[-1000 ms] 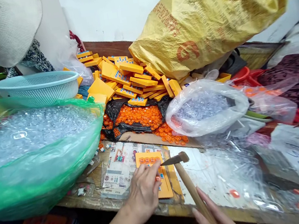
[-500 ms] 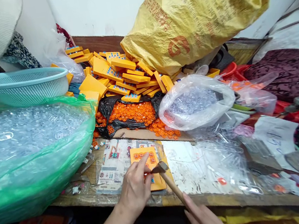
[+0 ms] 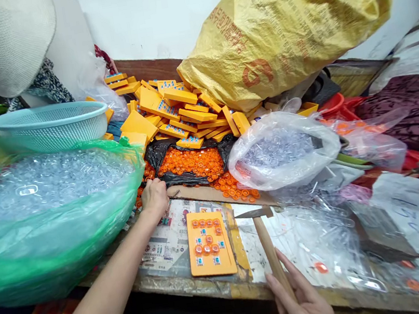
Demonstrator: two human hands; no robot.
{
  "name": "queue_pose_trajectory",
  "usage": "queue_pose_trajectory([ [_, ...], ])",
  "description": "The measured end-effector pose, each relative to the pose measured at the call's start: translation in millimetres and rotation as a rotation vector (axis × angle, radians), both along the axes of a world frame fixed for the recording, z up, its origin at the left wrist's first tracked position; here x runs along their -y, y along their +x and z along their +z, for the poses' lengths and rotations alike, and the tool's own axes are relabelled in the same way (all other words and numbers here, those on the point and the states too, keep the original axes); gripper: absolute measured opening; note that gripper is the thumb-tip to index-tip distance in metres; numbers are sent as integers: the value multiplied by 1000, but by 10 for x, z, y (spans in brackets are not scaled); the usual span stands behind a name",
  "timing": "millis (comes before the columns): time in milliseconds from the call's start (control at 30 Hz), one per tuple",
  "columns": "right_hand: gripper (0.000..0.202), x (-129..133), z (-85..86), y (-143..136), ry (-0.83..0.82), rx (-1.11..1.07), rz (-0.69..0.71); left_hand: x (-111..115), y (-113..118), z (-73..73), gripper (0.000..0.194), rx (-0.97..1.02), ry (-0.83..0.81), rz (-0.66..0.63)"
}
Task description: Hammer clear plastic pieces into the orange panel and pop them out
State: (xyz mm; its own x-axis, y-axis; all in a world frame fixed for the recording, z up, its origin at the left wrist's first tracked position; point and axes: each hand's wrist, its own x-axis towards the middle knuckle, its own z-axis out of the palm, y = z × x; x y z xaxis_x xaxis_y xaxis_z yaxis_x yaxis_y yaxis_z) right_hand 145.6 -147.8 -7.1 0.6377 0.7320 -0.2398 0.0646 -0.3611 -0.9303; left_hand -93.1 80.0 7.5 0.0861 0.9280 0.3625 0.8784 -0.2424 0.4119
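Wooden-handled hammer (image 3: 267, 240), long axis forward-left, head (image 3: 264, 212) tapering leftward, right hand (image 3: 304, 300) clamped round handle (image 3: 275, 262), left hand (image 3: 155, 197) of unclear grip

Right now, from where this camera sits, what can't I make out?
All in the head view:
- Left hand: its own back hides the fingertips, so I can't tell whether it holds anything.
- Hammer: the right hand hides the handle's lower end.
- Green bag: cut off by the left edge.
- Yellow sack: cut off by the top edge; its fabric hides any contents.
- Printed sheet: small print too tiny to read.
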Motion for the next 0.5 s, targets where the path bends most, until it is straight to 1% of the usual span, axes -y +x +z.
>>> queue_pose_trajectory([
  [67,86,1,8,-11,15,-51,-11,-37,-8,-52,24,-27,-2,-24],
  [200,86,23,21,-12,25,-76,6,50,10,-167,26,-34,-3,-76],
  [300,86,3,41,-27,16,-73,12,58,-10,-234,27,-6,-7,-80],
  [400,89,-8,69,-55,40,-95,-5,17,-38,-276,28,24,-7,-83],
  [500,91,117,49,19,123,-130,-62,3,-44,-286,24,28,-9,-112],
])
